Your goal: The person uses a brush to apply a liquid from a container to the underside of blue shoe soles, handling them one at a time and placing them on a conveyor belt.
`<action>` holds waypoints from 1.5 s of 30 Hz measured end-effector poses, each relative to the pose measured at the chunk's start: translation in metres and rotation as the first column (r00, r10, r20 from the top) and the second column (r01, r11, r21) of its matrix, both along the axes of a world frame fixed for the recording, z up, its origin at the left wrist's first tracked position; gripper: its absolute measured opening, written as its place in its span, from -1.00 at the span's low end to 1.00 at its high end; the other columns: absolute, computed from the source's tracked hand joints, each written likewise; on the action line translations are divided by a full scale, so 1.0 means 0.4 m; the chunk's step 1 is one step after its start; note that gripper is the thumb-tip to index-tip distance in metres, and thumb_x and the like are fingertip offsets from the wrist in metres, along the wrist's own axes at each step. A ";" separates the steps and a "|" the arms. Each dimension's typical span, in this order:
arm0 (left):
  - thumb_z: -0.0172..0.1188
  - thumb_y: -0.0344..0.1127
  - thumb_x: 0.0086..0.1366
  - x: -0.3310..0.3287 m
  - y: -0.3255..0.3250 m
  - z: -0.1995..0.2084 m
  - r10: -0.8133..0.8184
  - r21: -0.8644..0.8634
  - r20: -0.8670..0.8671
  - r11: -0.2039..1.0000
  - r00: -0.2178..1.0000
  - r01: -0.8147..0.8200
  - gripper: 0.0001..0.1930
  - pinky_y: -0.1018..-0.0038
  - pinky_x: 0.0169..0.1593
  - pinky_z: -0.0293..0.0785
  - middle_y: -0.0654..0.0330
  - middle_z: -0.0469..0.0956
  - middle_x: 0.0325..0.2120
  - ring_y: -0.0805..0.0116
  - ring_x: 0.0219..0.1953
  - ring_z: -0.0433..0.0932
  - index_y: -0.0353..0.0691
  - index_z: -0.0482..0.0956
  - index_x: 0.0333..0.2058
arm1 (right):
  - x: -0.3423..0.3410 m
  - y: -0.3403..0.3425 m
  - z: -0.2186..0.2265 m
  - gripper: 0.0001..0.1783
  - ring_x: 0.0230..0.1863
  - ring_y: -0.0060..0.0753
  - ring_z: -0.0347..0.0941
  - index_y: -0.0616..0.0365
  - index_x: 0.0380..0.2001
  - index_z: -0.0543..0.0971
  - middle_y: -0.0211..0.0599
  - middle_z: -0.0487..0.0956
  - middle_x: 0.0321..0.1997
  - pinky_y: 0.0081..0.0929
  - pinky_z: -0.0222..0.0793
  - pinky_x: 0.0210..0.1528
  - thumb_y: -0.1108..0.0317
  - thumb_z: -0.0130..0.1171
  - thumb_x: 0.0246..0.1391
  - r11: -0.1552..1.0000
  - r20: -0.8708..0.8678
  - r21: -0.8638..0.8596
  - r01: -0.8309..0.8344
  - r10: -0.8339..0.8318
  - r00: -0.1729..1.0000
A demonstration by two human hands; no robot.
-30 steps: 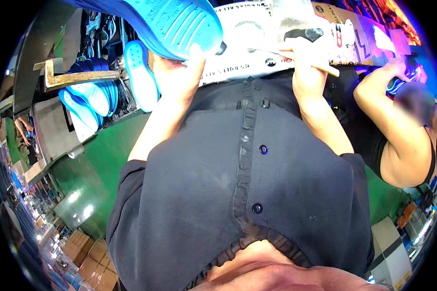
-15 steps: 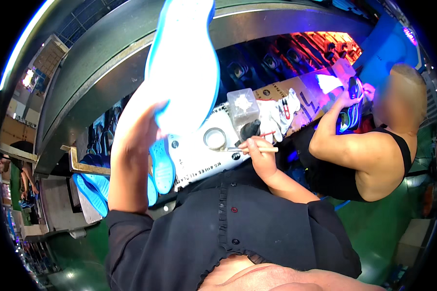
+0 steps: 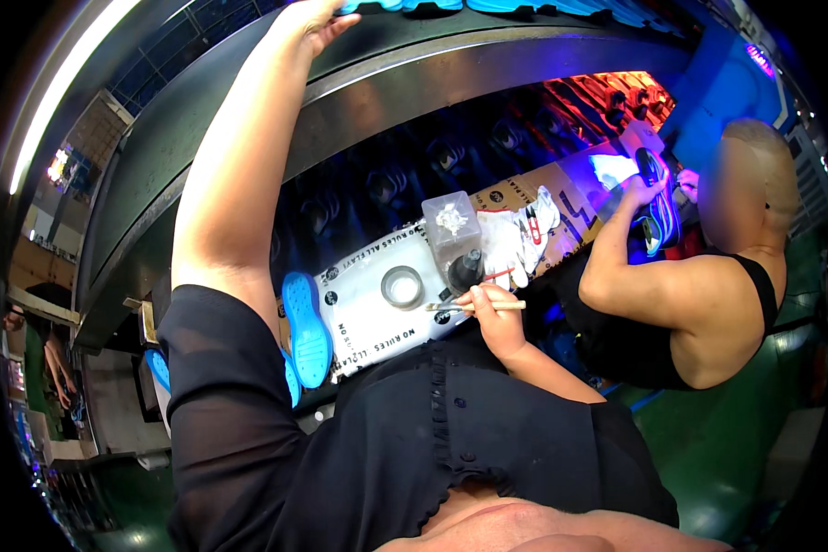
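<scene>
My left hand (image 3: 320, 26) reaches far up to the picture's top edge, its thumb and fingers at the end of a blue shoe sole (image 3: 370, 5); the frame cuts off most of that sole. In my right hand (image 3: 497, 317) is a brush with a pale wooden handle (image 3: 511, 304), held near the front of my body. Its bristles point left, just beside a round pot (image 3: 401, 288) with whitish contents. The pot stands on a white printed sheet (image 3: 363, 329). More blue soles (image 3: 307, 333) lie at the sheet's left side.
Beyond the pot are a clear plastic box (image 3: 450, 221), a dark bottle (image 3: 466, 270) and white gloves (image 3: 515, 241) with a red tool. A long metal-edged conveyor (image 3: 377, 83) curves across the far side, bearing blue soles. At right, a co-worker (image 3: 699, 285) handles a shoe.
My left hand has carried the blue sole from in front of me up and away to the far conveyor. My right hand keeps the brush near the pot, slightly lower.
</scene>
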State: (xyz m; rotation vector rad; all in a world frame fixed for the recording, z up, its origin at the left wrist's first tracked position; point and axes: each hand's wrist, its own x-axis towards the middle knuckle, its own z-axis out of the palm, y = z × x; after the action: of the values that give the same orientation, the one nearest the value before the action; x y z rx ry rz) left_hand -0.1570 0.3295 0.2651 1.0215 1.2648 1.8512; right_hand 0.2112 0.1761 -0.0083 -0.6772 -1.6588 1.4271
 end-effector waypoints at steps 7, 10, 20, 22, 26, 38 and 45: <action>0.14 -0.21 0.19 -0.008 0.073 -0.045 0.059 -0.404 -0.387 0.886 0.920 -0.227 -0.73 0.76 -0.61 0.41 0.14 0.51 -0.49 0.56 -0.62 0.49 -0.35 0.45 -0.32 | 0.014 0.010 -0.012 -0.67 -0.55 -0.49 0.40 0.32 -0.55 0.55 -0.29 0.48 -0.61 -0.57 0.29 -0.45 0.34 -0.06 0.16 1.000 0.020 -0.005 0.015 -0.015 1.000; 0.11 -0.02 0.19 0.012 0.068 -0.047 0.046 -0.373 -0.629 0.858 0.776 -0.353 -0.58 0.65 -0.59 0.36 0.19 0.50 -0.48 0.53 -0.64 0.41 -0.35 0.47 -0.32 | 0.009 0.010 -0.009 -0.68 -0.54 -0.50 0.40 0.31 -0.55 0.55 -0.29 0.49 -0.60 -0.57 0.29 -0.44 0.34 -0.05 0.15 0.998 0.037 -0.054 0.025 -0.023 0.999; 0.04 -0.20 0.23 0.233 -0.312 -0.141 0.542 0.504 -0.599 0.827 0.589 -0.248 -0.75 0.65 -0.55 0.23 0.29 0.44 -0.60 0.57 -0.65 0.31 -0.26 0.55 -0.28 | 0.002 0.006 -0.039 -0.67 -0.55 -0.61 0.37 0.27 -0.53 0.55 -0.37 0.50 -0.59 -0.65 0.28 -0.46 0.30 -0.07 0.18 0.989 0.006 -0.148 0.020 -0.020 1.000; 0.08 -0.28 0.19 0.268 -0.485 -0.277 0.423 0.376 -0.815 0.906 0.396 -0.193 -0.76 0.65 -0.49 0.30 0.26 0.45 -0.57 0.55 -0.60 0.36 -0.25 0.53 -0.21 | -0.003 0.002 -0.042 -0.67 -0.54 -0.63 0.36 0.26 -0.53 0.55 -0.37 0.50 -0.59 -0.65 0.28 -0.45 0.30 -0.08 0.19 0.988 0.074 -0.154 0.026 -0.015 0.997; 0.18 -0.28 0.06 0.194 -0.781 -0.606 -0.166 -0.386 -0.905 0.709 0.392 -0.590 -0.55 0.40 -0.29 0.44 0.07 0.51 -0.35 0.25 -0.37 0.50 -0.23 0.42 -0.04 | -0.016 -0.005 -0.028 -0.65 -0.52 -0.63 0.34 0.29 -0.50 0.53 -0.38 0.49 -0.58 -0.66 0.26 -0.43 0.27 -0.10 0.21 0.985 0.050 -0.163 -0.052 0.061 0.997; 0.09 -0.24 0.00 0.101 -0.997 -0.915 -0.324 -0.511 -0.845 0.249 0.427 -0.823 -0.57 0.15 -0.19 0.42 -0.13 0.52 -0.34 -0.07 -0.30 0.52 -0.31 0.33 -0.14 | -0.081 -0.036 -0.045 -0.63 -0.54 -0.64 0.33 0.33 -0.47 0.55 -0.33 0.52 -0.55 -0.70 0.22 -0.45 0.24 -0.08 0.19 0.980 0.033 -0.172 -0.101 0.108 0.994; 0.10 -0.28 0.01 0.119 -1.013 -0.853 -0.239 -0.620 -0.782 0.207 0.575 -0.757 -0.61 0.27 -0.17 0.45 -0.14 0.52 -0.30 0.04 -0.22 0.53 -0.39 0.40 -0.19 | -0.068 -0.035 -0.055 -0.66 -0.57 -0.67 0.28 0.32 -0.48 0.57 -0.35 0.51 -0.58 -0.71 0.20 -0.45 0.30 -0.08 0.17 0.984 0.072 -0.175 -0.033 0.046 0.996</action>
State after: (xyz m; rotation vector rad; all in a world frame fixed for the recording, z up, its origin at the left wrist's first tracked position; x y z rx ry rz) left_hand -0.1096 -0.0758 -0.0763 0.7550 2.8122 0.2292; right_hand 0.1840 0.1619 -0.0305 -0.8094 -1.6257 1.6060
